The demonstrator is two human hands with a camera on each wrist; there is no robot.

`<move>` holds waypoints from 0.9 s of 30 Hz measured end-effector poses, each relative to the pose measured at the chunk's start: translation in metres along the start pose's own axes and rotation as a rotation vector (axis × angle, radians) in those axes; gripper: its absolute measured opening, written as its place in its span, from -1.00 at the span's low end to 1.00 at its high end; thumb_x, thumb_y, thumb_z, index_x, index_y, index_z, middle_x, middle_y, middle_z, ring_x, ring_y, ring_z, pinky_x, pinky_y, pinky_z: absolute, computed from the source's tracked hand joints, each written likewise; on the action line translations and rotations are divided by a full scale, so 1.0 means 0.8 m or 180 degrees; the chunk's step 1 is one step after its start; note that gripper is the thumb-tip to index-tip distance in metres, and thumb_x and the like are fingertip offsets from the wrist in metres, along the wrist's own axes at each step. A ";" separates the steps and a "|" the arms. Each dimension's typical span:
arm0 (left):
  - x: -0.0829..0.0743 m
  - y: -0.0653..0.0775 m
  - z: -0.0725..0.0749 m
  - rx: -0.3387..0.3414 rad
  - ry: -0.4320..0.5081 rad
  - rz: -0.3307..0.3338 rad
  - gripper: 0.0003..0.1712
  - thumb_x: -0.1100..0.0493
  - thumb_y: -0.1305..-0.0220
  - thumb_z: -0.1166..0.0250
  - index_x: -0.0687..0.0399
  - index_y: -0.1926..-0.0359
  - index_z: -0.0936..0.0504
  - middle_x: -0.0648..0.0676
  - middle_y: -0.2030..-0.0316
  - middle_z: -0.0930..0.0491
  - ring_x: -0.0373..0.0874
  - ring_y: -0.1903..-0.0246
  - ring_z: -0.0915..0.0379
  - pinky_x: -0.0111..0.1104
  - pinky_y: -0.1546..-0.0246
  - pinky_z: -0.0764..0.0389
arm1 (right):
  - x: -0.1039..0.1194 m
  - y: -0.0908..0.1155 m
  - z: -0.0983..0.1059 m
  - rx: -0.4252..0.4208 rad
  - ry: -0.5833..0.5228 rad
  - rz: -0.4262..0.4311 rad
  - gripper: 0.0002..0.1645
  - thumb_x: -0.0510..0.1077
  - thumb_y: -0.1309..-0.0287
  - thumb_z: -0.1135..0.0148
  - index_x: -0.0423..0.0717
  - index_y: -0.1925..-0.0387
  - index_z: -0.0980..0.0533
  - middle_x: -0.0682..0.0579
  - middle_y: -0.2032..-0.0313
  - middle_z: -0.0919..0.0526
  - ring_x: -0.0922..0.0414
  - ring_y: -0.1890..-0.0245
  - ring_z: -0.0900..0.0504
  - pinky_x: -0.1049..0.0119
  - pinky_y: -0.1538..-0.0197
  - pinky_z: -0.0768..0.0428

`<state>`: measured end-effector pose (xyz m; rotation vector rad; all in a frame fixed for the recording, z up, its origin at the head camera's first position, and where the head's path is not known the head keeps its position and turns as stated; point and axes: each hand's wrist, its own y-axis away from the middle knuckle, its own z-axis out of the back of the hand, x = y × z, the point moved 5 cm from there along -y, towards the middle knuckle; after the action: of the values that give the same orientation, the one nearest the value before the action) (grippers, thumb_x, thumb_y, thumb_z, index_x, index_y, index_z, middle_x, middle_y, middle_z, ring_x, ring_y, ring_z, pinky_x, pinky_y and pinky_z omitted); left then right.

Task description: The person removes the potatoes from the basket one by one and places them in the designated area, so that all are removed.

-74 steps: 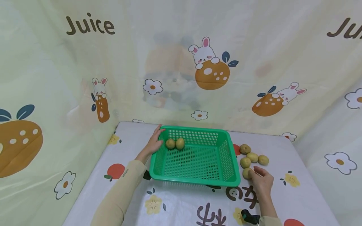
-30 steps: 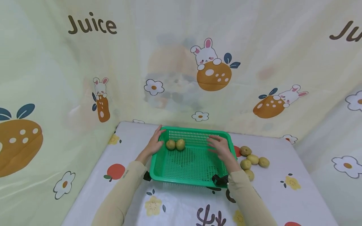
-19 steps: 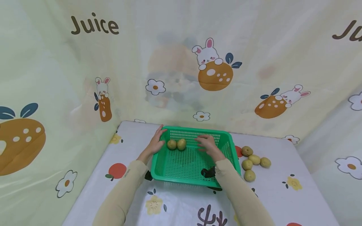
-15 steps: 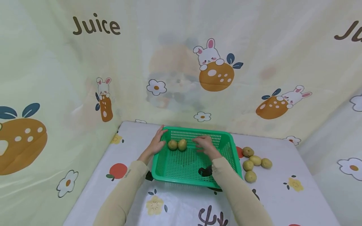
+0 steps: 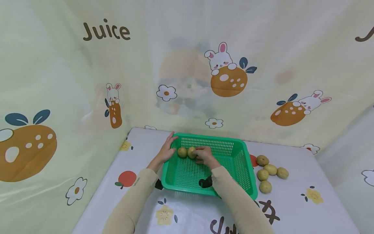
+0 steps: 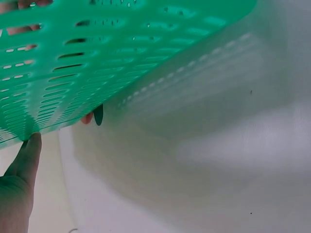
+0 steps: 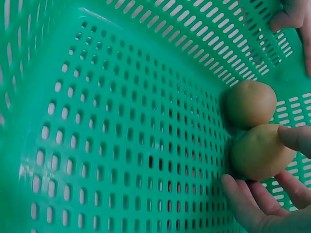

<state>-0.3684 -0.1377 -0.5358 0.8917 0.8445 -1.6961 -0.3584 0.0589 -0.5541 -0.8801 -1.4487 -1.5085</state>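
My left hand [image 5: 166, 152] holds the left rim of a green plastic basket [image 5: 190, 188], with digits reaching over the edge. From below, the left wrist view shows part of that hand [image 6: 25, 170] against the slotted basket wall [image 6: 112, 53]. My right hand [image 5: 206, 155] is inside the basket, gripping a potato [image 7: 261, 153]. In the right wrist view its thumb presses on top and its other fingers curl around the near side. A second potato [image 5: 182, 152] lies beside the gripped one, near the basket's back left corner. Both potatoes are round and yellow-brown.
Several loose potatoes [image 5: 263, 175] lie in a cluster on the patterned tablecloth [image 5: 295, 208], right of the basket. A printed curtain [image 5: 187, 110] hangs behind and at both sides of the table. A black wrist device [image 5: 205, 182] sits over the basket floor.
My right hand has come from the potatoes outside, across the basket to the left, and now grips the right one of the two inside. The left hand has stayed on the rim.
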 end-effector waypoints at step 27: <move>-0.004 0.001 -0.001 -0.0039 -0.0060 -0.0013 -0.27 0.44 -0.17 -0.02 0.24 -0.43 -0.26 0.08 -0.56 0.17 0.09 -0.51 0.26 0.10 -0.41 0.03 | 0.026 0.018 0.032 0.0092 -0.0171 0.0325 -0.41 -0.25 -0.27 -0.16 -0.33 -0.30 -0.33 -0.44 -0.17 -0.38 -0.31 -0.03 -0.59 0.16 0.16 -0.70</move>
<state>-0.3664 -0.1357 -0.5337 0.8647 0.8439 -1.6987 -0.3555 0.0828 -0.5273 -0.9690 -1.4385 -1.3948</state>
